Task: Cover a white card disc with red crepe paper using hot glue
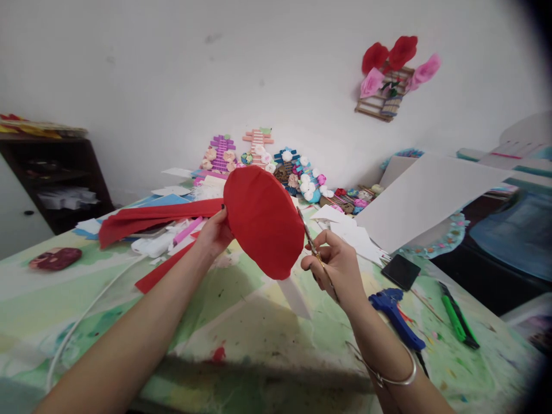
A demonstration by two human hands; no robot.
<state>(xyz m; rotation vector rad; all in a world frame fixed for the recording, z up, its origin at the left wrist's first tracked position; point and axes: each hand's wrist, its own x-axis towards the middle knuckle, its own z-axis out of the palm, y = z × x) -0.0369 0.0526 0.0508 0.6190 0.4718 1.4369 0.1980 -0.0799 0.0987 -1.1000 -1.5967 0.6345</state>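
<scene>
A rounded red piece covered in smooth, paper- or fabric-like material [264, 224] is held up over the table. My left hand [215, 230] grips its left edge, the thumb on the near face and the other fingers hidden behind. In my right hand [336, 267] is a pair of scissors [317, 250], its blades pointing up and lying along the right edge of the red piece. Whether the blades touch it I cannot tell. Long red strips [150, 217] lie on the table beyond my left forearm.
A blue glue gun [399, 319], a green cutter knife [459, 316] and a black square [401, 271] lie at the right. White cardboard [426, 195] leans behind them. A dark red case [56, 259] and a white cable [86, 316] are at the left. Flower crafts [306, 181] line the wall.
</scene>
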